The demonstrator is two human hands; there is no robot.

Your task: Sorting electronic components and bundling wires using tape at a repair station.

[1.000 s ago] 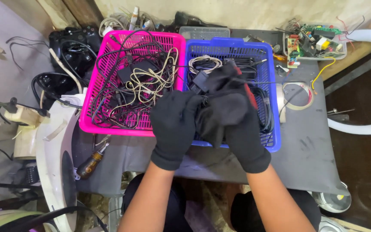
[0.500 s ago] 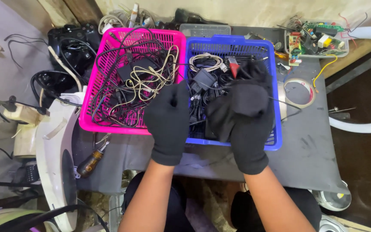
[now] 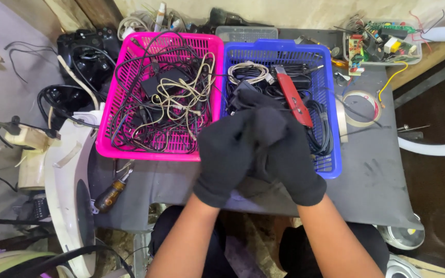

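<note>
Hidden: black item between gloves, kind and long axis unreadable | left hand (image 3: 226, 154) and right hand (image 3: 290, 158) pressed together, fingers curled; what they grip, cannot tell | place: over blue basket (image 3: 331, 108) near rim, pink basket (image 3: 209, 47) at 10 o'clock

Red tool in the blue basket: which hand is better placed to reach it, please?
Likely right: the right hand sits just below the red tool; the left hand is nearer the pink basket.
</note>
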